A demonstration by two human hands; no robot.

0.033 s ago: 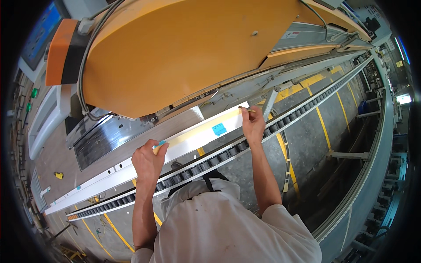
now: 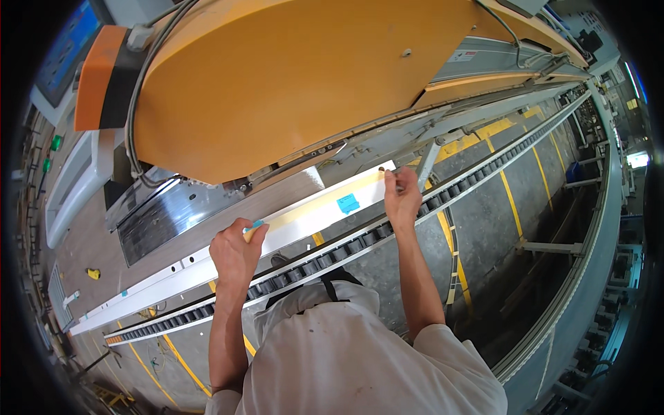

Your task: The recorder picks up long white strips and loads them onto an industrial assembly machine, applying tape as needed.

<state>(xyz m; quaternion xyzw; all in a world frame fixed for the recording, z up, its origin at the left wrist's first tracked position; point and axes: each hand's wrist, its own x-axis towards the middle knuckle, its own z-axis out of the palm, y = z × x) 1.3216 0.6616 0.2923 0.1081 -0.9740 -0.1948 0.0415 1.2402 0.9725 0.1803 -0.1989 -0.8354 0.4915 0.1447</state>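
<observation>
Long white board (image 2: 299,232), likely stiff and slick, best held by its long edges; left hand (image 2: 235,250) pinches blue-and-yellow piece (image 2: 256,225); right hand (image 2: 402,196), fingers curled at board's right end, grip unclear.

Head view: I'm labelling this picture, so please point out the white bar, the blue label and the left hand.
White bar (image 2: 301,232): head view, white face between hand and label.
Blue label (image 2: 348,203): head view, middle.
Left hand (image 2: 234,253): head view, back.
</observation>
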